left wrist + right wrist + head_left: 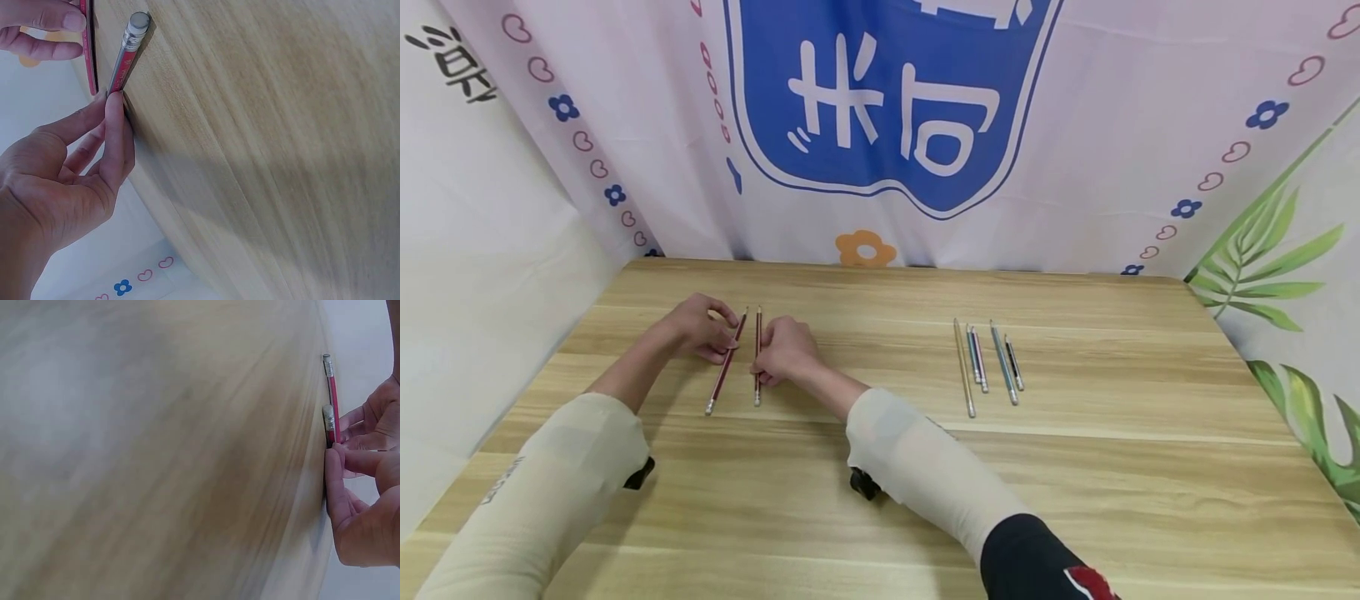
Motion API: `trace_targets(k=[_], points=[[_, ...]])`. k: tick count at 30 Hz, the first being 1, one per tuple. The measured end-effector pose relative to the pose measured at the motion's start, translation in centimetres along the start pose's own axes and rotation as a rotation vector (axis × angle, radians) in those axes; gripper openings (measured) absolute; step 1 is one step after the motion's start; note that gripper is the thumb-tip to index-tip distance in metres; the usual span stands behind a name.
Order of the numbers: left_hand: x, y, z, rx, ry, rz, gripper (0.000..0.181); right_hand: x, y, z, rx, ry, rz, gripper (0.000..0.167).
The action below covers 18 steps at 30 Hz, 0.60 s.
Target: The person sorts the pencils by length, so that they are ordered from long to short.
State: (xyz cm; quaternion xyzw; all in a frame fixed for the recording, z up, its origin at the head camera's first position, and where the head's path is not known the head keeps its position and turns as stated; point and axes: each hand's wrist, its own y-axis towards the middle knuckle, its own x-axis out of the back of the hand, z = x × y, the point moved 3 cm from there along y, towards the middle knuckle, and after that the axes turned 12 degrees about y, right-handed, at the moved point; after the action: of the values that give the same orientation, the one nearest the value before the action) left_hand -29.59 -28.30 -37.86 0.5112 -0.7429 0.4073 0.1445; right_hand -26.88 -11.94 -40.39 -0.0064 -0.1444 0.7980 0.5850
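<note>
Two dark red pencils with white erasers lie on the left part of the table, eraser ends toward me. My left hand (703,327) pinches the slanted left pencil (721,383) between thumb and fingers; its eraser end (138,25) sticks out past the fingertips in the left wrist view. My right hand (787,350) pinches the straighter right pencil (758,333) from its right side. In the right wrist view, the right pencil's eraser end (329,419) shows above the fingertips, and part of its barrel is hidden by them. The two pencils are a small gap apart.
On the right part of the wooden table (1112,483) lies a loose row of several pencils: a tan one (964,367), a blue one (1003,362), a short dark one (1013,362) and thin ones between. A printed curtain (647,100) hangs behind the table's far edge.
</note>
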Motion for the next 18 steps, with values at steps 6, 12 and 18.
trace_targets(k=[6,12,18], points=[[0.12,0.12,0.12,0.002,0.001,0.003,0.040,0.05,0.18,-0.17,0.046,0.017,0.032,0.042],[0.15,0.15,0.23,0.002,0.000,0.002,0.041,0.14,0.16,-0.22,0.072,-0.002,0.063,0.050],[0.17,0.31,0.40,-0.009,-0.003,0.005,0.040,0.06,0.02,-0.23,0.060,-0.021,0.092,0.053]])
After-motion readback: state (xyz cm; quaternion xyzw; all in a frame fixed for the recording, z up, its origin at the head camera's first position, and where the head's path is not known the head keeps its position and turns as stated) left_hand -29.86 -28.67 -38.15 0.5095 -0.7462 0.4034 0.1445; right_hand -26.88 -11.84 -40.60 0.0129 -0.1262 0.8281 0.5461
